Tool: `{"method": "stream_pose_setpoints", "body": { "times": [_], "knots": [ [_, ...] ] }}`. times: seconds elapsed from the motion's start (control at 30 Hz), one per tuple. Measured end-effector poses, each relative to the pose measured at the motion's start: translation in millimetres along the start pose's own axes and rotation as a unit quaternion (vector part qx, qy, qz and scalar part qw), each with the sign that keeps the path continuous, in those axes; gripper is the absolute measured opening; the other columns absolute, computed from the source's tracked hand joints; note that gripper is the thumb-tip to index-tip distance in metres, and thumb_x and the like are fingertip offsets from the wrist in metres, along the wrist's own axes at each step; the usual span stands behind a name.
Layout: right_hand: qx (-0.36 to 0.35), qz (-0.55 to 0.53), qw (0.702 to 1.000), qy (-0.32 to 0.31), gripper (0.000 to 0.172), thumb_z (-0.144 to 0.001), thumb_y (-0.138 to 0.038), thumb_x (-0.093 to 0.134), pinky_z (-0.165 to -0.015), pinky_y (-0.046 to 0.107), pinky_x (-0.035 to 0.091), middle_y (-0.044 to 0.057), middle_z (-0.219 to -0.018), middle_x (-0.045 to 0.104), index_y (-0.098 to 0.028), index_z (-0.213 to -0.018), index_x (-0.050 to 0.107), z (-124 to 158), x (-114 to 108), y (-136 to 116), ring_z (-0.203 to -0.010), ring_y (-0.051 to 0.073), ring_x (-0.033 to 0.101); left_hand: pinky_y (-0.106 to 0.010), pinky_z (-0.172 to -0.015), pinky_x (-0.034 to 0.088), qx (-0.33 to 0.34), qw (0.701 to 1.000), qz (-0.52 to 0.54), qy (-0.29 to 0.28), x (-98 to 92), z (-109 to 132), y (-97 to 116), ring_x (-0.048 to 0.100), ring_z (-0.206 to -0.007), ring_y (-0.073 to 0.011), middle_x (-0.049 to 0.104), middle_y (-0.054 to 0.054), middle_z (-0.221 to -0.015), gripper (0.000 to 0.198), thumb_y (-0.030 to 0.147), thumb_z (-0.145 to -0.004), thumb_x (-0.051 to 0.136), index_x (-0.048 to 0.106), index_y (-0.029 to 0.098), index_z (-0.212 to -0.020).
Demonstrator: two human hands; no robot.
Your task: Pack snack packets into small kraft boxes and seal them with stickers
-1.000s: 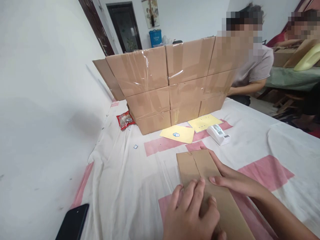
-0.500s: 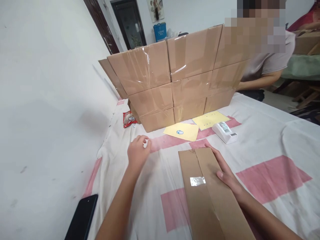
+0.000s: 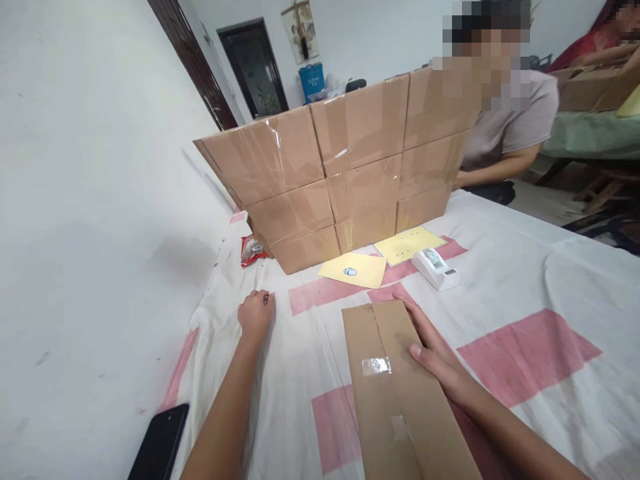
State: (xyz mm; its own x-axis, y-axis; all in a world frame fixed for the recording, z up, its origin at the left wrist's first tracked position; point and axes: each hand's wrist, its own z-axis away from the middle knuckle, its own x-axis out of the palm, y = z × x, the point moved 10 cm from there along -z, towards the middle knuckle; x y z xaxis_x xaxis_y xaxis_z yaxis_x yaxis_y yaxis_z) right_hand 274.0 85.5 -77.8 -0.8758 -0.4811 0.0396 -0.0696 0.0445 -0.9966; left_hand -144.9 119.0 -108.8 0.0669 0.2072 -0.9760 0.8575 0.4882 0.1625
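Against taped box (image 3: 400, 407), right hand (image 3: 434, 353); left hand (image 3: 255, 313) apart

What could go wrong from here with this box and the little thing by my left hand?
Only small bits of tape cross the seam of the box, so the flaps may lift if the right hand eases off. The tiny piece at the left hand looks easy to fumble. The phone lies close to that forearm and might get knocked.
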Motion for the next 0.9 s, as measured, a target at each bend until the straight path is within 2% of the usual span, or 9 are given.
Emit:
{"method": "stream_pose_setpoints", "body": {
  "times": [0.13, 0.27, 0.4, 0.5, 0.57, 0.67, 0.77, 0.83, 0.9],
  "knots": [
    [-0.001, -0.018, 1.0, -0.008, 0.076, -0.09, -0.061, 0.055, -0.115, 0.051, 0.038, 0.007, -0.166, 0.024, -0.034, -0.155, 0.025, 0, 2, -1, -0.151, 0.035, 0.027, -0.044, -0.092, 0.052, 0.008, 0.999, 0.036, 0.019, -10.4, 4, 9, 0.063, -0.1, -0.0203, 0.066, -0.007, -0.112, 0.034, 0.046, -0.096, 0.057, 0.064, 0.016, -0.111],
    [-0.018, -0.036, 0.999, -0.01, 0.079, -0.09, -0.061, 0.057, -0.118, 0.052, 0.031, 0.008, -0.164, 0.031, -0.035, -0.156, 0.025, 1, 3, -1, -0.152, 0.033, 0.026, -0.034, -0.08, 0.05, 0.05, 0.992, 0.107, 0.042, -29.0, 14, 36, 0.064, -0.084, -0.0176, 0.069, -0.005, -0.105, 0.031, 0.044, -0.097, 0.049, 0.068, 0.021, -0.104],
    [-0.03, -0.058, 0.998, -0.003, 0.081, -0.088, -0.062, 0.059, -0.114, 0.052, 0.037, 0.011, -0.158, 0.039, -0.033, -0.156, 0.026, 1, 3, -1, -0.146, 0.035, 0.037, -0.03, -0.076, 0.05, 0.135, 0.97, 0.193, 0.061, -60.1, 30, 83, 0.065, -0.08, -0.0183, 0.072, -0.002, -0.099, 0.034, 0.048, -0.094, 0.047, 0.072, 0.025, -0.096],
    [-0.055, -0.067, 0.996, 0.002, 0.075, -0.089, -0.06, 0.059, -0.108, 0.051, 0.044, 0.011, -0.153, 0.045, -0.034, -0.154, 0.03, 5, 5, -6, -0.138, 0.035, 0.048, -0.029, -0.076, 0.05, 0.206, 0.945, 0.246, 0.065, -90.0, 50, 123, 0.064, -0.081, -0.0183, 0.072, -0.002, -0.096, 0.038, 0.053, -0.093, 0.047, 0.073, 0.025, -0.098],
    [-0.082, -0.05, 0.995, 0.022, 0.07, -0.09, -0.059, 0.058, -0.108, 0.05, 0.043, 0.009, -0.151, 0.046, -0.035, -0.151, 0.033, 9, 4, -10, -0.135, 0.035, 0.049, -0.028, -0.072, 0.049, 0.244, 0.929, 0.272, 0.062, -110.4, 67, 148, 0.064, -0.082, -0.0176, 0.071, -0.001, -0.095, 0.038, 0.054, -0.093, 0.049, 0.073, 0.026, -0.099],
    [-0.12, -0.006, 0.99, 0.077, 0.063, -0.094, -0.057, 0.053, -0.114, 0.049, 0.037, 0.008, -0.153, 0.043, -0.037, -0.15, 0.032, 18, 3, -13, -0.139, 0.033, 0.044, -0.026, -0.066, 0.047, 0.296, 0.905, 0.302, 0.042, -137.1, 95, 182, 0.063, -0.082, -0.0166, 0.071, -0.001, -0.095, 0.035, 0.055, -0.092, 0.053, 0.075, 0.027, -0.096],
    [-0.153, 0.047, 0.979, 0.125, 0.06, -0.098, -0.049, 0.049, -0.119, 0.048, 0.031, 0.007, -0.154, 0.038, -0.038, -0.152, 0.026, 25, 3, -15, -0.143, 0.03, 0.038, -0.025, -0.064, 0.047, 0.351, 0.882, 0.315, -0.011, -154.7, 125, 214, 0.064, -0.083, -0.0169, 0.072, -0.001, -0.097, 0.032, 0.053, -0.091, 0.056, 0.076, 0.029, -0.093],
    [-0.184, 0.091, 0.968, 0.141, 0.062, -0.097, -0.043, 0.051, -0.117, 0.049, 0.033, 0.008, -0.148, 0.042, -0.038, -0.153, 0.026, 28, 4, -22, -0.139, 0.03, 0.041, -0.025, -0.066, 0.048, 0.392, 0.869, 0.297, -0.059, -161.5, 148, 235, 0.065, -0.084, -0.0171, 0.072, 0.0, -0.097, 0.03, 0.051, -0.093, 0.054, 0.077, 0.032, -0.096],
    [-0.215, 0.133, 0.958, 0.139, 0.066, -0.093, -0.038, 0.055, -0.11, 0.049, 0.041, 0.008, -0.136, 0.048, -0.037, -0.154, 0.029, 28, 5, -30, -0.128, 0.03, 0.049, -0.026, -0.068, 0.047, 0.43, 0.863, 0.247, -0.094, -166.1, 169, 254, 0.064, -0.082, -0.0169, 0.071, 0.001, -0.093, 0.03, 0.048, -0.095, 0.05, 0.076, 0.034, -0.098]
  ]
}}
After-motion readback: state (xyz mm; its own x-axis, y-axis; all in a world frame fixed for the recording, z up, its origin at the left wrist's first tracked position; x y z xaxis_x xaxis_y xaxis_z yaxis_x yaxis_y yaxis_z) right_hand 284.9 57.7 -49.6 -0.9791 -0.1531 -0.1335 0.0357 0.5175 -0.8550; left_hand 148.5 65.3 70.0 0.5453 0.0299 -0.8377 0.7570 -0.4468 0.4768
